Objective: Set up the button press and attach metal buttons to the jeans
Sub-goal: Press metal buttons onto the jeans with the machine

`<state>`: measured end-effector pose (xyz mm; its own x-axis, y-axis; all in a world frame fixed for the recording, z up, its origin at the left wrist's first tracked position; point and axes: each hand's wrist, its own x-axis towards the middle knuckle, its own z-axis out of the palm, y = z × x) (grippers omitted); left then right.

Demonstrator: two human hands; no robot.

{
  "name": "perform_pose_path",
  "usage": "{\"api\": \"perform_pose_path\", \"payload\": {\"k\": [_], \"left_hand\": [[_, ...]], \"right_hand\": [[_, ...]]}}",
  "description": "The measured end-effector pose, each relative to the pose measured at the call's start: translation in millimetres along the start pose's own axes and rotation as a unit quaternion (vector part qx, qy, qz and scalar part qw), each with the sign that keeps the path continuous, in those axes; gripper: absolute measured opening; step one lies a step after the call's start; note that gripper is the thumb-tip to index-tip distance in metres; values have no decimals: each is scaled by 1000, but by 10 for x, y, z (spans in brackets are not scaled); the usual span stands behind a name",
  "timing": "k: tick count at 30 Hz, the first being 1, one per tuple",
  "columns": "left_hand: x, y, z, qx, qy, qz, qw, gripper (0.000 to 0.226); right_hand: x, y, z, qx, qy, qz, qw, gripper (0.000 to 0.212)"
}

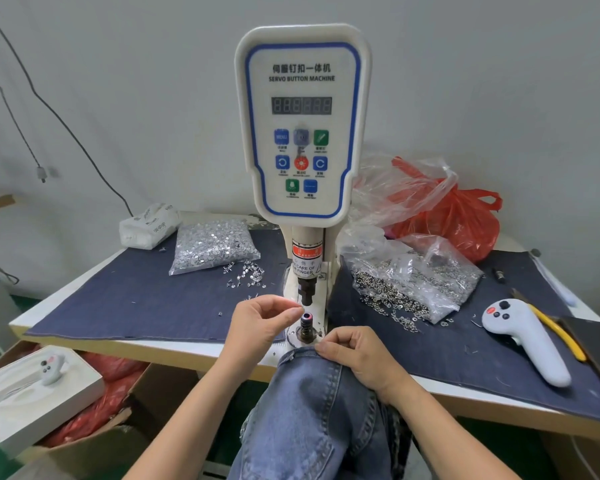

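Observation:
A white servo button machine (pixel 302 133) stands on the denim-covered table, its black upper punch (pixel 306 292) above a spring-loaded lower die (pixel 307 325). My left hand (pixel 260 327) has its fingertips pinched together right beside the die's top; whether they hold a small part is hidden. My right hand (pixel 357 358) grips the top edge of the blue jeans (pixel 319 410), which hang over the table's front edge just below the die. A clear bag of silver tacks (pixel 212 245) lies left of the machine. A torn bag of metal button caps (pixel 409 282) lies to its right.
Loose tacks (pixel 246 275) lie scattered near the machine base. A white hand controller (pixel 527 341) and yellow-handled tool (pixel 561 334) lie at the right. Red plastic bags (pixel 458 216) sit at the back right. A white box (pixel 32 389) rests on cartons at the lower left.

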<state>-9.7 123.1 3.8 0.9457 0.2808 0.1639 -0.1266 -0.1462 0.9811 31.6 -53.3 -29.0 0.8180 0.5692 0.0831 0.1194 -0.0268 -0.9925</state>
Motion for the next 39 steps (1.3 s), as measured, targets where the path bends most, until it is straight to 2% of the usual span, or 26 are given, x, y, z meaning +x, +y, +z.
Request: {"api": "perform_pose_path", "payload": {"k": [4,11,16,26,31,39], "left_hand": [[3,28,52,24,8,7,1000,14],[40,69,63,68,19,9,997,12],[47,60,94,81,14,4,997,22],[71,98,144,112,29,-13,993,14],[63,117,126,89,15,-19,996,18],[22,90,64,56,38,6,998,17]], "right_hand": [[3,3,-3,-4,0,0,1000,12],[2,2,-4,-2,-2,2,1000,13],[-2,4,-4,1,-3,0,1000,12],[1,7,-5,4,-3,2,1000,12],[1,11,-9,3,-2,0,1000,12],[2,11,-12,2,-4,-8,1000,14]]}}
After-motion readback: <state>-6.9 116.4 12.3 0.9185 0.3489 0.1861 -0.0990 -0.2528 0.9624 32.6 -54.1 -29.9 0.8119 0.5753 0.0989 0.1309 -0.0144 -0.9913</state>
